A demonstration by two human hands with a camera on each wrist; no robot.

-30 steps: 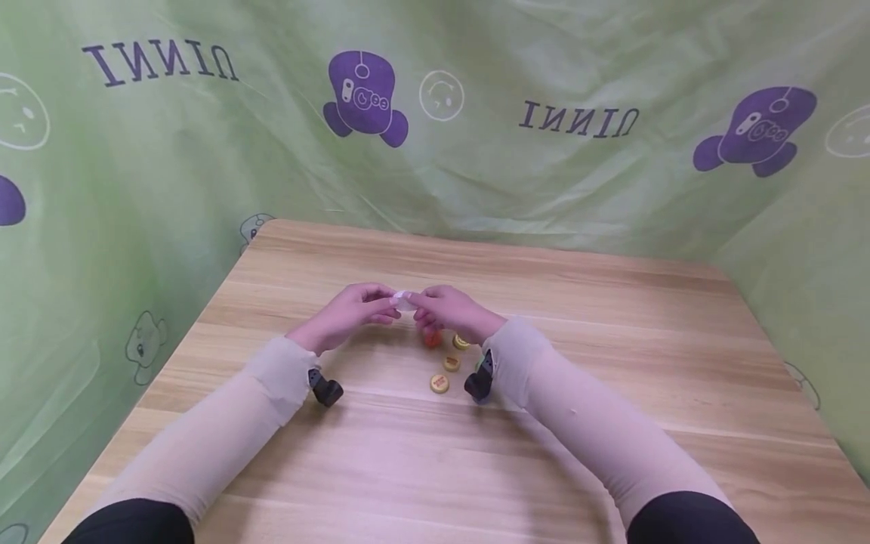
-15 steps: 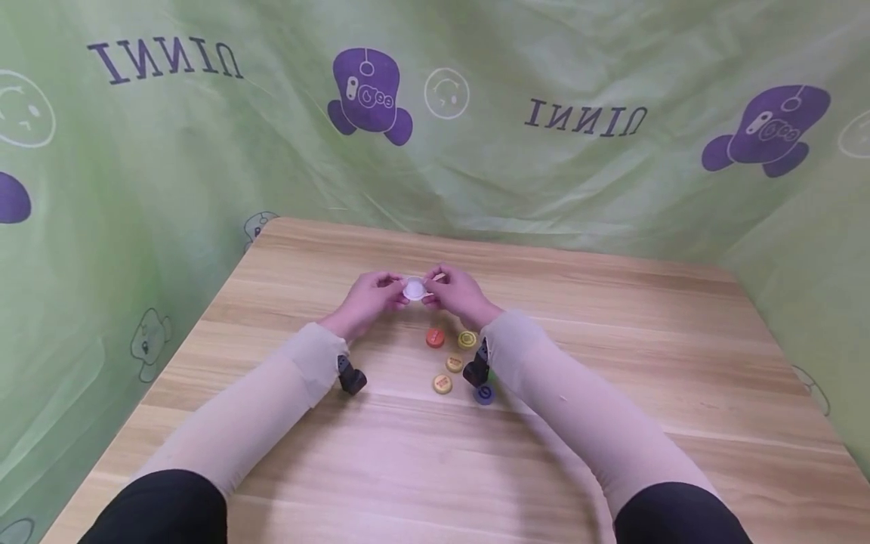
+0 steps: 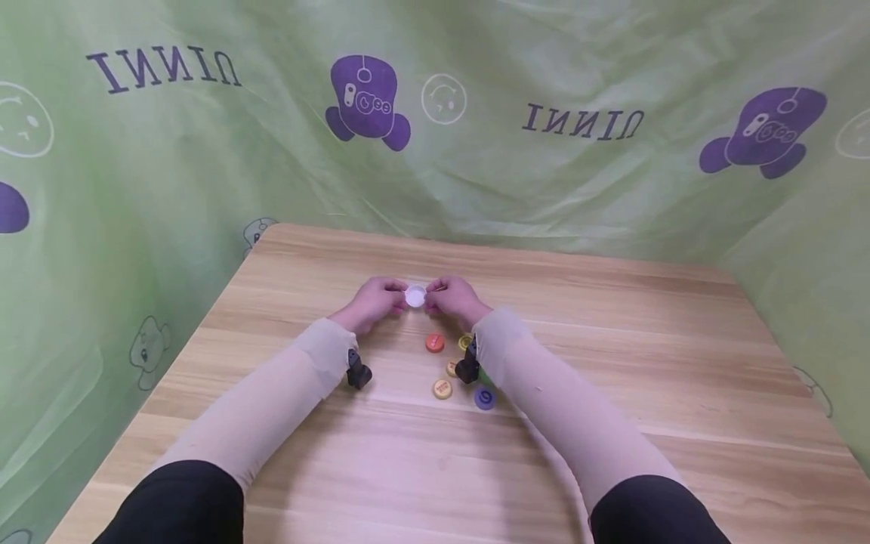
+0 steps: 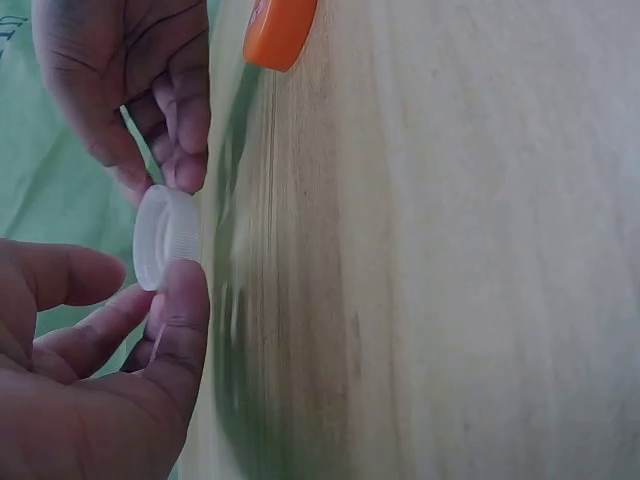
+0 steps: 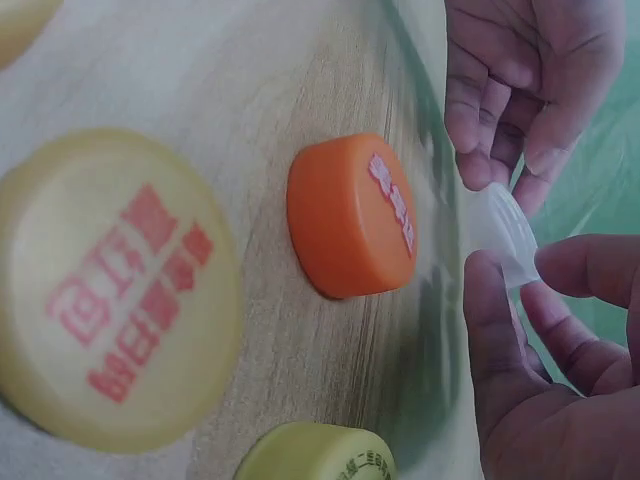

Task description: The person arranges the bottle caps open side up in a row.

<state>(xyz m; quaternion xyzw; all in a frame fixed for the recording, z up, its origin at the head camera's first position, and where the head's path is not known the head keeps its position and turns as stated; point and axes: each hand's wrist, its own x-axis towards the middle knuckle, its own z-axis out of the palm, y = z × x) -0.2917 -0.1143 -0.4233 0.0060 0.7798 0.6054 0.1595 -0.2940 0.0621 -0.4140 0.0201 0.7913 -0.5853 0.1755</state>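
Observation:
A translucent white bottle cap (image 3: 415, 296) is held between my two hands, just above the far half of the table. My left hand (image 3: 377, 301) pinches its left edge with thumb and fingertips, while my right hand (image 3: 457, 298) pinches the right edge. In the left wrist view the cap (image 4: 167, 238) shows a ridged side and a hollow inside. The right wrist view shows the same cap (image 5: 500, 232) partly covered by fingers. Closest to the hands on the table lies an orange bottle cap (image 3: 435, 344) with pale lettering on top.
Two pale yellow caps with red print, one at the front (image 3: 442, 389) and one partly hidden, lie nearer me. A blue cap (image 3: 485, 398) and a yellow cap (image 3: 465, 342) are by the right wrist camera (image 3: 467, 366). A green cap (image 3: 485, 378) is mostly covered by my sleeve.
Both hands shifted slightly right with the white cap. It was tilted and partly covered by fingers; its round face now shows from above. My right hand moved off the orange cap, uncovering it.

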